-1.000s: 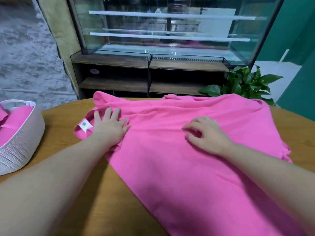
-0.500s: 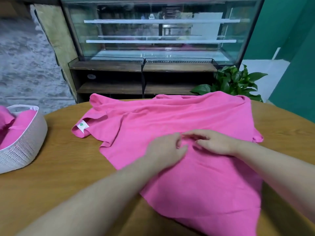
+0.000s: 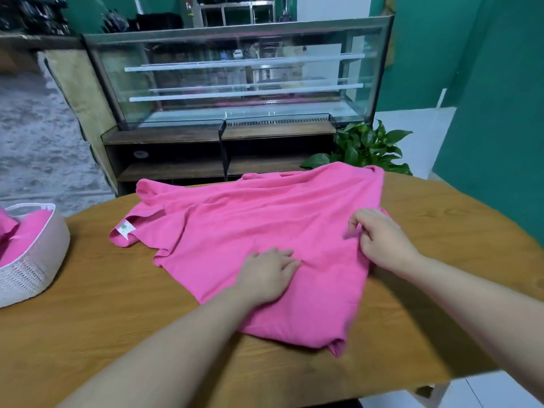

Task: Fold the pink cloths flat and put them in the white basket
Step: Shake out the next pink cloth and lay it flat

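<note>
A large pink cloth lies spread on the round wooden table, wrinkled at its far edge, with a white tag at its left corner. My left hand presses flat on the cloth's near middle, fingers straight. My right hand pinches a raised fold of the cloth near its right edge. The white basket stands at the table's left edge with pink cloth inside it.
A glass display case on a dark wooden stand is behind the table. A green potted plant sits beyond the far right rim. The table's near right edge drops to a white tiled floor.
The hands, which met at the cloth's middle, have parted: my right hand moved right and took hold of a fold, my left stayed pressing. The view tilted up.
</note>
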{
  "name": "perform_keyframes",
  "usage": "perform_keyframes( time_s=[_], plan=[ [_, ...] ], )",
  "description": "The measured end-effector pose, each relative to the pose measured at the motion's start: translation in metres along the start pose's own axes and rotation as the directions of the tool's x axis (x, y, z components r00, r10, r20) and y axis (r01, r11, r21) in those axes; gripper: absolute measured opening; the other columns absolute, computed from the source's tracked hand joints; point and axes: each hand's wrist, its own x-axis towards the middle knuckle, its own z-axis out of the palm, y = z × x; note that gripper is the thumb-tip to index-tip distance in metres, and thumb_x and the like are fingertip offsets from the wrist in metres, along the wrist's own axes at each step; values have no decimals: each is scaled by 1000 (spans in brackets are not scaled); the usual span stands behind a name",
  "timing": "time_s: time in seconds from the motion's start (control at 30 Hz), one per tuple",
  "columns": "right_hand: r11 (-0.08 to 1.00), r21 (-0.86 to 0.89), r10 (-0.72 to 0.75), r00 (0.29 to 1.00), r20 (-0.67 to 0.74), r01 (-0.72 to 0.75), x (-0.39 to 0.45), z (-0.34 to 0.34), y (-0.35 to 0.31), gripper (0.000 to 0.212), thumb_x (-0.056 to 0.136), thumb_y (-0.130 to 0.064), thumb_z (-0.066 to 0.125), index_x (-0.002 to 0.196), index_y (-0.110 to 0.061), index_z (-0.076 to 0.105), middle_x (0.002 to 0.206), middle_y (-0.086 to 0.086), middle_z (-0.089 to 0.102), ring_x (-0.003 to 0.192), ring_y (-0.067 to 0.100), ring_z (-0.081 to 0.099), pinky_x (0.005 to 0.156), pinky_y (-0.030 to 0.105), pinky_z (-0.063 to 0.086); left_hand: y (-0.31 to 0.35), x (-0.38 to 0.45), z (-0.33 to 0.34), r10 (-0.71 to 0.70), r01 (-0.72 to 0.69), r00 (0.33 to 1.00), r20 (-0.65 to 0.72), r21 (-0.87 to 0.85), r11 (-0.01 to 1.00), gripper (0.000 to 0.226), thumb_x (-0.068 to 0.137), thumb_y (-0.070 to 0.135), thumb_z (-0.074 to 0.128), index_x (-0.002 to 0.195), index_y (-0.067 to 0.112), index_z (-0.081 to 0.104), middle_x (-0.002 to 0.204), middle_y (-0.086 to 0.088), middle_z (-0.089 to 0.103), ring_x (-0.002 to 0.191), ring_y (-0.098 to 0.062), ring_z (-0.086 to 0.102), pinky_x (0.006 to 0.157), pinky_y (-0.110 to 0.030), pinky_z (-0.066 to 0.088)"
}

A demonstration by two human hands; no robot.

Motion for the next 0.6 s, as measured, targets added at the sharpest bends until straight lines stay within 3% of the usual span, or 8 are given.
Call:
perform_keyframes(
  time_s=[0.07, 0.13, 0.2, 0.27, 0.33, 0.4, 0.47, 0.6],
  plan=[
    [1000, 9, -1, 1000, 2, 1, -13, -8, 7, 31, 67, 4, 51, 85, -21, 56, 85, -8, 60, 85, 16, 50, 82, 38, 44, -6, -6, -13, -90, 93, 996, 27, -425, 900, 36, 107, 31, 40, 131, 17, 63, 144, -1, 54, 132, -12, 48, 108, -21, 31],
    [998, -36, -42, 999, 34, 43, -26, -13, 13, 24, 71, -10, 59, 90, -23, 55, 86, -12, 55, 81, 9, 47, 75, 32, 41, -11, -15, -23, -234, 171, 972, 30, -773, 611, 24, 103, 23, 50, 110, 19, 72, 123, -2, 68, 113, -9, 59, 101, -20, 39],
    [993, -95, -63, 995, 79, 70, -34, -10, 18, 25, 74, -27, 70, 95, -24, 55, 93, -11, 55, 87, 10, 50, 78, 31, 40, -12, -19, -30, -333, 197, 941, 64, -901, 385, 25, 99, 21, 53, 91, 19, 77, 103, 3, 75, 100, -10, 67, 97, -27, 47],
    [992, -100, -54, 985, 166, 72, -35, -4, 16, 36, 76, -50, 69, 103, -29, 59, 107, -12, 59, 100, 12, 54, 90, 35, 45, -11, -19, -33, -352, 224, 928, 123, -939, 263, 25, 97, 18, 53, 90, 13, 77, 96, 0, 77, 89, -13, 72, 84, -27, 53],
    [993, -108, -16, 961, 276, 47, -30, 7, 6, 58, 77, -63, 63, 127, -36, 55, 129, -11, 57, 120, 15, 53, 103, 39, 42, -8, -19, -36, -361, 268, 916, 176, -937, 222, 24, 96, 20, 54, 96, 10, 76, 98, -6, 76, 88, -16, 73, 78, -27, 53],
    [992, -123, 74, 943, 324, -35, -23, 21, -5, 78, 79, -61, 65, 148, -32, 38, 149, -5, 44, 138, 20, 41, 112, 40, 35, -11, -18, -35, -396, 293, 901, 176, -921, 258, 24, 95, 26, 58, 100, 12, 77, 101, -5, 76, 95, -19, 71, 88, -30, 52],
    [994, -73, 102, 944, 313, -83, -16, 33, -17, 96, 75, -59, 68, 155, -29, 23, 159, -3, 29, 145, 20, 30, 116, 41, 31, -16, -16, -34, -413, 299, 899, 148, -896, 330, 26, 93, 33, 59, 101, 16, 77, 103, 0, 76, 102, -18, 69, 100, -34, 47],
    [923, 355, 51, 964, 261, -145, 2, 51, -57, 100, 79, -34, 73, 157, -34, 9, 162, -10, 21, 145, 9, 26, 118, 30, 26, -24, -13, -30, -334, 298, 917, 218, -931, 210, 32, 96, 39, 54, 108, 17, 74, 106, -2, 75, 103, -18, 69, 99, -33, 49]
  ],
)
